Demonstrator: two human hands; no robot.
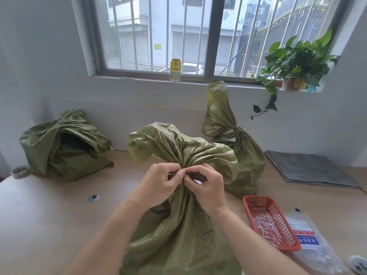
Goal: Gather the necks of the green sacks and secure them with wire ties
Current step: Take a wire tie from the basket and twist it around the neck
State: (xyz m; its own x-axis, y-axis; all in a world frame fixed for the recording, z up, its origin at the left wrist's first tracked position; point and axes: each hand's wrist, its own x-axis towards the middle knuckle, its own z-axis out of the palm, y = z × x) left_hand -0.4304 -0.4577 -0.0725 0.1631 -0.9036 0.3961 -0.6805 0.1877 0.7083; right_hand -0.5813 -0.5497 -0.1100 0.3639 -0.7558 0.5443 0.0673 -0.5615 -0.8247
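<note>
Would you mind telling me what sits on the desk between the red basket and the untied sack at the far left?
In the head view, the sack being tied stands between the red basket and the untied sack, with both hands at its neck.

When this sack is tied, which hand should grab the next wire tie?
Probably the right hand: the red basket of wire ties sits on its side, close by. The left hand would have to cross over the sack.

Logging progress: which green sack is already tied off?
The back right sack by the window: its neck is cinched. The left sack gapes open; the middle sack is in hand.
</note>
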